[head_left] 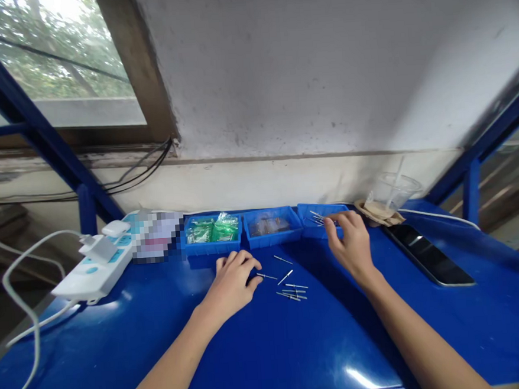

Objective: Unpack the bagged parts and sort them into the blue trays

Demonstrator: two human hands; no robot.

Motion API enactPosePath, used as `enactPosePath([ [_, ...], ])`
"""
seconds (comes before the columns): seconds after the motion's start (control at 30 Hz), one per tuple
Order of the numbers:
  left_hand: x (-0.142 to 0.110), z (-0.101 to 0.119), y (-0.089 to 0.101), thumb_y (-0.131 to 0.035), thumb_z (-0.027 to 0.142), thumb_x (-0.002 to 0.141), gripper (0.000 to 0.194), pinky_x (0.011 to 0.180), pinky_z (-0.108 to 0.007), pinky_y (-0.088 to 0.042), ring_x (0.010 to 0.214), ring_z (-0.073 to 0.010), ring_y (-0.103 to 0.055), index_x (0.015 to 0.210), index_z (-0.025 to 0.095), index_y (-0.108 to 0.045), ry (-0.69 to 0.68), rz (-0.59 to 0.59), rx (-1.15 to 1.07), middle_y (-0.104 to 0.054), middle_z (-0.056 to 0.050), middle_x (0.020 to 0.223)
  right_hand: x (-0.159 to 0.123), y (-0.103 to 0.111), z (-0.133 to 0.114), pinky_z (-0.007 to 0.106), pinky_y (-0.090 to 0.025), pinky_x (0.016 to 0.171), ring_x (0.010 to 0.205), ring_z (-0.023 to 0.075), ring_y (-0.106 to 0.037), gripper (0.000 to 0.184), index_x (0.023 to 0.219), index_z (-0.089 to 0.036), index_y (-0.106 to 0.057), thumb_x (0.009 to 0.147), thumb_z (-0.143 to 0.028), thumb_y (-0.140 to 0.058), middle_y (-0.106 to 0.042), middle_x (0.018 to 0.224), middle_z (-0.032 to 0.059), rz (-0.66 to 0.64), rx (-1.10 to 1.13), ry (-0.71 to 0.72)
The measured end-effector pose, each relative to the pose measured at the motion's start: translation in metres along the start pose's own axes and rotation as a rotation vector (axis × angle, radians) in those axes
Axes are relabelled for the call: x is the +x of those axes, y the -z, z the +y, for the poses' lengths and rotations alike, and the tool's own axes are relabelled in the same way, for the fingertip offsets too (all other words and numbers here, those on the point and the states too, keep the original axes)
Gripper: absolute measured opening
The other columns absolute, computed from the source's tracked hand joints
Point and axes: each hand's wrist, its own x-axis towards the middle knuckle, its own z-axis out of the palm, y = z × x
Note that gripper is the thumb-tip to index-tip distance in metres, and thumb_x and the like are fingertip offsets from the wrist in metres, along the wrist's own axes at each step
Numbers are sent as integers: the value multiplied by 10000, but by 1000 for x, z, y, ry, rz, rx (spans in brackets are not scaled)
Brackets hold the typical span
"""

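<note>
My left hand (pixel 236 281) rests low over the blue tabletop, fingers curved, with the thumb and index finger apart. Between their tips lies the end of a pop rivet (pixel 267 276) on the table. Several more thin metal pop rivets (pixel 296 286) are scattered just to the right. My right hand (pixel 352 244) reaches over the right blue bin (pixel 309 233), its thumb and fingers drawn together. A few pop rivets (pixel 317 218) stick out leftward at those fingertips; the hand partly hides the bin's inside.
The left blue bin (pixel 214 248) holds green-and-clear plastic packets (pixel 224 226); the middle bin (pixel 274 237) holds small bagged parts. A phone (pixel 428 255) and a plastic cup (pixel 392 192) on brown paper stand right. At left are a power strip (pixel 96 271) and white cables (pixel 34 311).
</note>
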Motion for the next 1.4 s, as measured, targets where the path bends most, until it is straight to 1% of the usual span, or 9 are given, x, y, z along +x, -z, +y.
enactPosePath([
  [0.13, 1, 0, -3, -429, 203, 903, 174, 785, -391, -344, 904, -209, -498, 811, 207, -576, 19, 8, 12, -583, -16, 911, -4, -2, 5, 435, -435, 800, 908, 264, -514, 278, 1018, -159, -601, 855, -368, -514, -562, 939, 115, -66, -74, -54],
  [0.3, 4, 8, -8, -376, 228, 931, 209, 780, -361, -380, 852, -193, -497, 819, 191, -547, -5, 89, -105, -582, -22, 856, -24, -6, -54, 389, -465, 795, 883, 231, -552, 225, 1052, -185, -571, 861, -291, -519, -584, 932, 84, -451, 299, 178],
  [0.47, 5, 15, -6, -339, 214, 941, 248, 776, -331, -409, 789, -171, -511, 776, 190, -523, -42, 142, -185, -571, -18, 794, -30, -8, -74, 324, -480, 710, 796, 184, -566, 132, 935, -205, -579, 889, -207, -455, -598, 892, 54, -543, 368, 306],
  [0.77, 6, 26, -4, -330, 256, 947, 256, 719, -277, -453, 773, -159, -584, 849, 195, -559, -10, 151, -314, -612, -22, 813, -14, 1, -56, 292, -420, 643, 688, 170, -536, 171, 826, -171, -570, 915, -241, -441, -587, 762, 51, -484, 288, 365],
  [0.83, 12, 25, -8, -365, 265, 934, 217, 722, -280, -466, 795, -165, -607, 974, 213, -572, 3, 121, -260, -626, -26, 894, -3, 1, -34, 278, -405, 617, 644, 159, -516, 242, 769, -167, -565, 928, -267, -413, -565, 696, 43, -341, 195, 296],
  [0.93, 24, 21, -15, -455, 272, 886, 217, 668, -283, -470, 782, -180, -629, 1068, 245, -571, 3, 42, -67, -603, -39, 1014, 12, 3, 10, 293, -399, 634, 658, 177, -507, 294, 753, -170, -589, 922, -341, -419, -553, 668, 43, -1, -119, 29],
  [1.07, 28, 19, -19, -425, 235, 892, 155, 585, -256, -424, 708, -163, -622, 875, 221, -578, 32, 4, 38, -597, -25, 938, 10, 7, 35, 385, -419, 756, 819, 246, -525, 312, 938, -145, -618, 888, -410, -462, -590, 810, 95, 20, -251, -85],
  [1.23, 18, 18, -13, -352, 245, 928, 175, 583, -260, -401, 702, -173, -608, 873, 211, -515, 100, 21, -117, -630, -22, 834, -11, -2, -26, 364, -455, 731, 828, 229, -556, 228, 1036, -170, -578, 895, -315, -472, -604, 849, 80, -389, 96, 201],
  [1.4, 13, 18, -9, -297, 277, 946, 240, 562, -241, -371, 631, -159, -579, 835, 210, -499, 131, 2, -202, -599, -4, 708, -25, -11, -70, 300, -452, 669, 737, 186, -537, 110, 890, -211, -600, 879, -216, -490, -596, 777, 32, -528, 165, 403],
])
